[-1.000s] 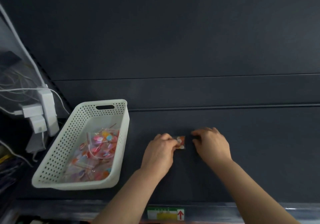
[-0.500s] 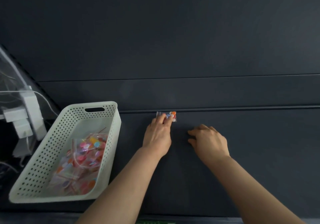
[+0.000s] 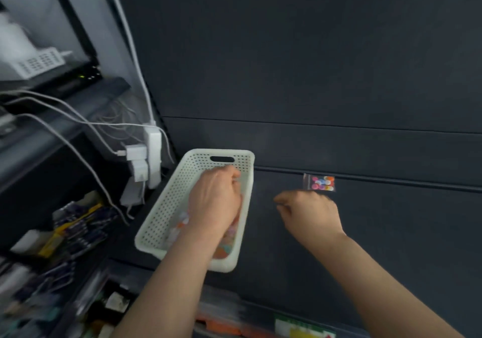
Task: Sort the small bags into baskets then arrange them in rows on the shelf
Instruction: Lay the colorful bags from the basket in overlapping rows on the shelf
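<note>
1. Small clear plastic bag (image 3: 319,182) of round pieces: transparent film; contents mixed pink, orange, blue and white.
2. Rectangular perforated plastic basket (image 3: 161,213): uniform off-white; walls patterned with a regular grid of small dark holes.
3. Heap of clear bags inside basket (image 3: 225,249): orange, pink and pale teal, blurred.
4. Flat matte shelf board (image 3: 391,233): plain dark charcoal grey.
5. Plastic power strip with plugs (image 3: 154,152): white; cables pale grey-white.
6. Paper shelf-edge label (image 3: 302,330): green, yellow, white; red arrow.
7. Stacked packets at lower left (image 3: 78,230): dark purple and yellow, blurred.
</note>
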The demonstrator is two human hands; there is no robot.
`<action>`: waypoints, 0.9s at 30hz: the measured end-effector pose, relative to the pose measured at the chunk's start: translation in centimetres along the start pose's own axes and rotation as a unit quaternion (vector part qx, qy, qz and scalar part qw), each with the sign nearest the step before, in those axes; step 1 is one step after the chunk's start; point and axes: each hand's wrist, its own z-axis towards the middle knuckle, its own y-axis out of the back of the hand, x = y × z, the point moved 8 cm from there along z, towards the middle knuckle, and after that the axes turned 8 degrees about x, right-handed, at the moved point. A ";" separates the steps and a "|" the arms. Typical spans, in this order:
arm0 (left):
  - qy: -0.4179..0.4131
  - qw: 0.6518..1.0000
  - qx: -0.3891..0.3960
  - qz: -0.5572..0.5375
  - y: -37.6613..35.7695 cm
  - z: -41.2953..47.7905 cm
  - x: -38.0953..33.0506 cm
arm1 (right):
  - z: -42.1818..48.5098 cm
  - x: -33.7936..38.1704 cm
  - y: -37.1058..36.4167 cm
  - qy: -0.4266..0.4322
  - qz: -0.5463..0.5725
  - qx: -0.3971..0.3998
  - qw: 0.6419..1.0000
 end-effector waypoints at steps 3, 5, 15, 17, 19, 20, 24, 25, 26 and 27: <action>0.094 0.994 0.019 0.050 0.7 -0.5 5.9 | 0.3 2.6 -0.1 0.035 0.042 -0.019 0.998; 0.141 0.985 0.077 0.062 0.1 -0.6 8.4 | 0.2 4.3 -0.1 0.068 0.075 -0.025 0.995; 0.061 0.977 0.026 -0.201 1.0 -0.5 6.5 | -0.2 3.5 -0.5 0.011 0.206 -0.012 0.978; 0.035 0.970 0.032 -0.237 1.1 -0.4 4.5 | 0.0 2.4 -1.0 -0.024 0.321 0.021 0.947; 0.018 0.959 0.049 -0.277 0.6 -0.5 2.4 | -0.3 1.3 -1.8 -0.059 0.458 0.056 0.885; 0.010 0.953 0.064 -0.295 0.0 -0.5 1.3 | -0.6 0.6 -1.9 -0.074 0.512 0.061 0.853; -0.004 0.929 0.133 -0.345 -3.0 -0.9 -2.3 | -1.7 -2.7 -1.5 -0.119 0.629 0.014 0.768; -0.003 0.925 0.148 -0.351 -3.9 -1.0 -3.1 | -2.1 -3.8 -1.2 -0.128 0.640 -0.010 0.757; 0.001 0.919 0.162 -0.359 -4.7 -1.1 -3.8 | -2.4 -4.9 -0.9 -0.138 0.643 -0.029 0.752; 0.008 0.912 0.174 -0.372 -5.4 -1.3 -4.3 | -2.8 -5.7 -0.8 -0.149 0.640 -0.040 0.753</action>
